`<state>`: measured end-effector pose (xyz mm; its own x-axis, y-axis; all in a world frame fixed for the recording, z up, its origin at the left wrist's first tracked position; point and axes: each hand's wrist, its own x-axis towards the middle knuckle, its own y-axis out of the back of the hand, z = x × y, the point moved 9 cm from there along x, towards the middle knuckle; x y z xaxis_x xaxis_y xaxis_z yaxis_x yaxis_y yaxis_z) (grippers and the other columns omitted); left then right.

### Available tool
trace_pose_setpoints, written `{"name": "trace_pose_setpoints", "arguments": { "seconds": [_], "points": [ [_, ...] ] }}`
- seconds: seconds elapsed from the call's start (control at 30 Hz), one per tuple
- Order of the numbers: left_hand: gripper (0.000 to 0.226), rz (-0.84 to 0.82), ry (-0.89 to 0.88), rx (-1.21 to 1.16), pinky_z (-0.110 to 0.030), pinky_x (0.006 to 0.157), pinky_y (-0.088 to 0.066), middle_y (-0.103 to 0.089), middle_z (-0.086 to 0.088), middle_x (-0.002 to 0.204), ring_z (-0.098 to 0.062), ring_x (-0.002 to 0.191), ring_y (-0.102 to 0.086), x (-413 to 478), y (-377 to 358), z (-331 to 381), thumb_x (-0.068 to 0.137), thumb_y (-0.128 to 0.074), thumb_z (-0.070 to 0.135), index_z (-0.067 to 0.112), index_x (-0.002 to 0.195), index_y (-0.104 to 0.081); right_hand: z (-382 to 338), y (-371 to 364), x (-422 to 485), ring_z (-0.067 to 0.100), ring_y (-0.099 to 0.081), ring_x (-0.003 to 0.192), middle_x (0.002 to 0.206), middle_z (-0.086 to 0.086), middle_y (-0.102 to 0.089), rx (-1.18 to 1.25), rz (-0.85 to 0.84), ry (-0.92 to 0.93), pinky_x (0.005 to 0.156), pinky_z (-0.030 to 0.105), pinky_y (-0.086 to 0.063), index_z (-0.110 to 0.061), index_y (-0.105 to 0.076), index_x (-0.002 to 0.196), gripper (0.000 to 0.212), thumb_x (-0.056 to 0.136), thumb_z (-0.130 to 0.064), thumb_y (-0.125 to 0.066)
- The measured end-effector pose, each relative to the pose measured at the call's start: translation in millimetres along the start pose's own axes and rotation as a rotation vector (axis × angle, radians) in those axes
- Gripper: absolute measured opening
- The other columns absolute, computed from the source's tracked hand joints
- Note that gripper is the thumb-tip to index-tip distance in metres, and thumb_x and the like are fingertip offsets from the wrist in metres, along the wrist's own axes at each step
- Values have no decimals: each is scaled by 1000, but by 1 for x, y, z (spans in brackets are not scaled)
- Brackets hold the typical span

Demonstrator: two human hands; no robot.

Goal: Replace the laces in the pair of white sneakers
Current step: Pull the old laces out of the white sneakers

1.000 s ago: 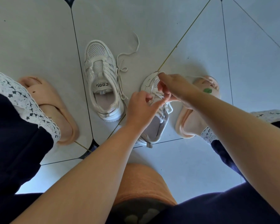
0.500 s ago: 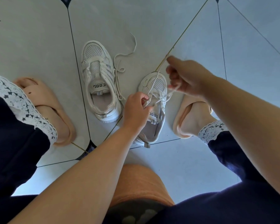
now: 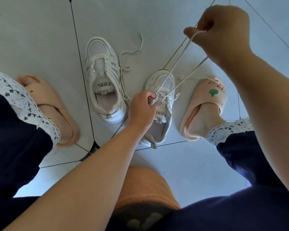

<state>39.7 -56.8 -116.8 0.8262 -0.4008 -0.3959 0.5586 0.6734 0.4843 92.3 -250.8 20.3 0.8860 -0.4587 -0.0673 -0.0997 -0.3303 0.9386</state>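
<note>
1. A pair of white sneakers is seen on a pale tiled floor [image 3: 32, 39], between two feet in peach slippers.
2. The right sneaker [image 3: 164, 80] is placed just beside the right slipper [image 3: 207, 104], with its toe pointing away from the person.
3. The left hand [image 3: 143, 105] is held over the tongue of that sneaker. Its fingers are curled, and the lace [image 3: 184, 47] is pinched where it meets the eyelets.
4. The right hand [image 3: 223, 30] is raised well above the floor, up and to the right of the sneaker. Its fingers are curled, and the lace is gripped between thumb and fingers.
5. Two taut strands of the lace are stretched from the right hand down to the sneaker at the left hand. A further stretch of lace is draped across the toes in the right slipper.
6. The left sneaker [image 3: 103, 77] is set apart to the left, untouched by either hand. A loose lace [image 3: 123, 67] is trailed from its right side across the floor.
7. The left slipper [image 3: 57, 114] is seen at the far left, well apart from both sneakers.
8. A green mark [image 3: 213, 92] is carried on the strap of the right slipper.
</note>
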Motion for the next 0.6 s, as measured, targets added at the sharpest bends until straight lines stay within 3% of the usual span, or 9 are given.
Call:
{"name": "trace_pose_setpoints", "arguments": {
  "seconds": [0.1,0.13,0.2,0.3,0.33,0.37,0.43,0.5,0.6],
  "points": [
    [22,3,10,2,-1,65,-30,-48,5,88,1,69,-42,0,0,-1,79,-65,6,9,100,-59,22,-58,-32,12,-53,48,53,-2,-54,1002,-300,-556,60,29,-53,-13,-54,68,33,88,-39,-58],
    [21,2,19,4,-4,66,-29,-47,4,88,-1,69,-42,0,-1,-2,79,-65,7,10,100,-59,19,-77,-47,13,-49,43,48,-2,-50,1191,-398,-681,53,28,-52,-14,-52,64,37,92,-39,-53],
    [21,-1,32,-1,-4,65,-30,-46,5,85,-1,68,-42,1,-1,-3,80,-64,7,11,99,-58,16,-97,-67,14,-41,44,45,1,-46,1300,-530,-760,47,22,-47,-15,-50,51,52,95,-41,-44],
    [21,-7,32,-1,3,63,-30,-44,6,84,1,67,-42,1,0,-1,79,-64,6,12,98,-58,23,-97,-63,18,-44,48,44,3,-44,1284,-504,-744,62,30,-54,-15,-42,38,64,95,-44,-40],
    [21,-10,32,0,4,63,-29,-44,7,84,1,68,-43,1,-1,-2,79,-64,6,12,98,-58,27,-92,-60,18,-42,44,42,2,-38,1262,-473,-773,59,30,-53,-16,-37,37,63,94,-43,-41],
    [22,-12,32,-2,5,63,-28,-43,8,84,1,68,-43,0,-1,-2,79,-65,6,12,99,-58,31,-88,-58,16,-33,39,40,-1,-30,1235,-453,-810,49,24,-47,-18,-31,37,61,93,-41,-42],
    [23,-14,32,-3,5,65,-28,-45,8,86,-1,70,-43,0,-1,-4,79,-66,9,12,100,-58,36,-78,-56,12,-14,38,42,-5,-16,1134,-441,-837,36,15,-20,-22,-22,40,55,89,-37,-43],
    [23,-16,33,-5,4,66,-29,-47,6,90,-3,71,-42,0,-1,-5,80,-67,12,12,101,-58,39,-62,-51,12,-12,38,41,-7,-16,946,-431,-807,36,17,-11,-24,-24,38,54,84,-35,-48],
    [23,-23,39,3,4,65,-28,-48,3,92,-4,73,-41,0,-2,-4,80,-66,9,12,101,-58,31,-23,-29,13,-23,37,41,-4,-29,419,-352,-551,41,18,-20,-19,-35,45,42,79,-34,-56]
  ]
}}
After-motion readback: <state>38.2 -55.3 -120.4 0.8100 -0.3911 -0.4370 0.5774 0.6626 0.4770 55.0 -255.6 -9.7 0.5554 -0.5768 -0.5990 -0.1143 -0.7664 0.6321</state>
